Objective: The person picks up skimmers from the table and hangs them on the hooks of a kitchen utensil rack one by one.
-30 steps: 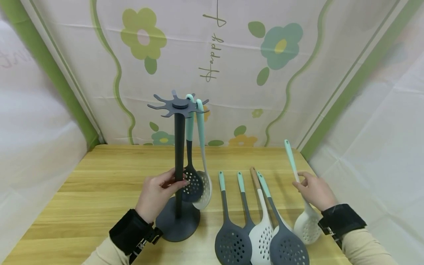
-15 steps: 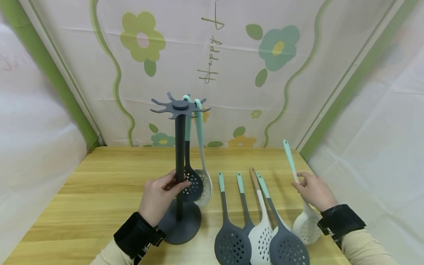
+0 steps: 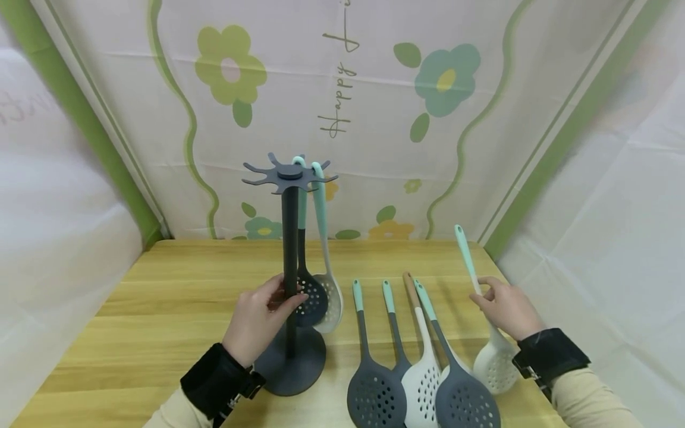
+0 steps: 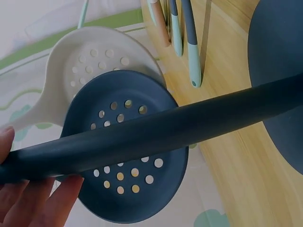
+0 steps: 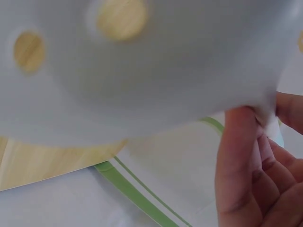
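Cloth (image 3: 369,190) behind table (image 3: 182,309) carries sideways script, "Happy" (image 3: 342,95); further lettering runs off the top edge. Rack (image 3: 290,226) stands upright on table. Utensils (image 3: 377,389) lie right of rack, some overlapping. Dark ladle (image 3: 316,309) and white ladle (image 3: 336,303) hang from rack. Left hand (image 3: 257,321) grips rack's post; right hand (image 3: 508,306) pinches second white ladle (image 3: 495,365), handle up, at far right.

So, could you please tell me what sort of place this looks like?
Probably a staged tabletop booth rather than a working kitchen: printed cloth closes off the back and both sides of a wooden table, and kitchen utensils lie on it.
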`<control>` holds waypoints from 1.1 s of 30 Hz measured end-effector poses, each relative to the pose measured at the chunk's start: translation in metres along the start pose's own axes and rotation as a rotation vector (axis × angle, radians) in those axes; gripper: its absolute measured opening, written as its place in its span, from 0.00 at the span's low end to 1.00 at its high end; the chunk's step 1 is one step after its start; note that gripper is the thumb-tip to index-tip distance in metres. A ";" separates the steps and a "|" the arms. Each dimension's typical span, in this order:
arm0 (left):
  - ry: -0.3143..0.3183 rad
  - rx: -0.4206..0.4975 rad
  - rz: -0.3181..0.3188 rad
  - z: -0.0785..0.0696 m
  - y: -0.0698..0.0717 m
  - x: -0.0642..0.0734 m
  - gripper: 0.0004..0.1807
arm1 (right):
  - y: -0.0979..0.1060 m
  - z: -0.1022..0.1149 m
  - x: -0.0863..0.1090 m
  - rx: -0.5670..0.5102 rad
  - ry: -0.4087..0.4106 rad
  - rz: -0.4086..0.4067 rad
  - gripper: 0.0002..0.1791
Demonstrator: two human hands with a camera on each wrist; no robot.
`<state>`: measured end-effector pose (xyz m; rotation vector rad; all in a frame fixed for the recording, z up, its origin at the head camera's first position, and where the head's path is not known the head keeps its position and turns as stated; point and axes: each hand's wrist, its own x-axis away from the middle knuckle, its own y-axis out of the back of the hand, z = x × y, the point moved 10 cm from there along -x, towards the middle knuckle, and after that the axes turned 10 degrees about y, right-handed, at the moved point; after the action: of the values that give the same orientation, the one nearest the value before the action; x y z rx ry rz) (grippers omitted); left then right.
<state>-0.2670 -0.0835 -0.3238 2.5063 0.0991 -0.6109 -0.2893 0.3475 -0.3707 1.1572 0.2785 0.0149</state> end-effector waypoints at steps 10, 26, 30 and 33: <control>0.069 0.093 0.068 0.009 -0.002 -0.001 0.17 | 0.003 0.006 -0.002 0.005 0.029 -0.010 0.31; 0.075 0.156 0.122 0.002 -0.003 -0.004 0.21 | 0.007 0.020 0.000 0.009 0.069 -0.035 0.28; 0.082 0.161 0.134 0.004 -0.004 -0.005 0.20 | 0.008 0.024 0.000 0.022 0.083 -0.041 0.27; 0.066 0.164 0.131 0.004 -0.003 -0.006 0.20 | 0.008 0.025 0.000 0.026 0.092 -0.044 0.28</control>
<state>-0.2742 -0.0825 -0.3259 2.6661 -0.0935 -0.5012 -0.2824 0.3283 -0.3541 1.1772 0.3863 0.0259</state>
